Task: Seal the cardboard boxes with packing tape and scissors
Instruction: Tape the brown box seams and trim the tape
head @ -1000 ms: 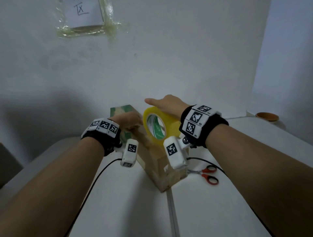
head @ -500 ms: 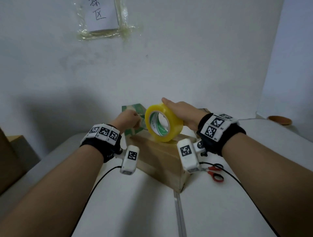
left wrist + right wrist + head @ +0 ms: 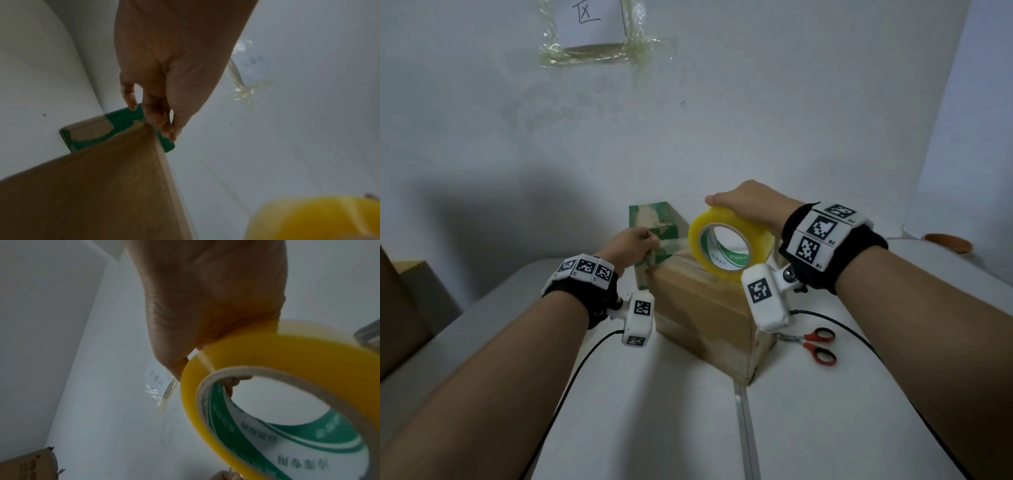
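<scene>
White table [image 3: 825, 428], brown cardboard box [image 3: 705, 315], green box [image 3: 654, 219] behind, red-handled scissors [image 3: 820, 346] beside

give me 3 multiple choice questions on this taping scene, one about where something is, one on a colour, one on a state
1. Where do the scissors lie?
A. on the brown box
B. on the table, right of the brown box
C. in the left hand

2. What colour are the scissor handles?
A. red
B. blue
C. black

3. What is the right hand doing?
A. resting flat on the table
B. cutting tape
C. gripping the tape roll

Answers: 1 B, they lie on the table beside the brown box; 2 A, both loops are red; 3 C, fingers curl over the roll's top.
</scene>
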